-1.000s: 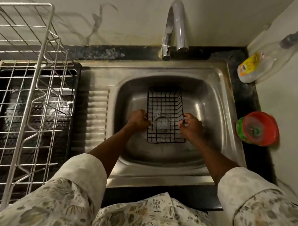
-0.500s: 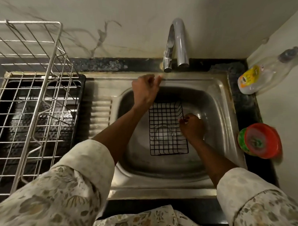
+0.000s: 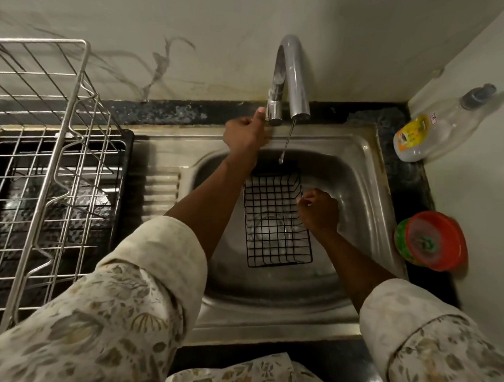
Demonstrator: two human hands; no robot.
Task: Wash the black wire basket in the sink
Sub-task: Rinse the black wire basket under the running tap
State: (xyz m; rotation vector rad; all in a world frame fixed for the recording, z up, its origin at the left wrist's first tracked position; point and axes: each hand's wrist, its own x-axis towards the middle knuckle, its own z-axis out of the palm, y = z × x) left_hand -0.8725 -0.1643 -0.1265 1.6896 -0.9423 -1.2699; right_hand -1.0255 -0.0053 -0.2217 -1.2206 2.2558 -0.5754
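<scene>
The right hand has its grip pinched on the right rim of the black wire basket, which sits in the stainless steel sink. The left hand curls its grip on the curved chrome tap beyond it. The yellow label on the clear plastic bottle in the corner is too blurred to read.

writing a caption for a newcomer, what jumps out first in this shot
A thin water stream falls from the chrome tap toward the black wire basket in the steel sink. The left hand grips the tap lever at the back; the right hand holds the basket's right rim.
</scene>
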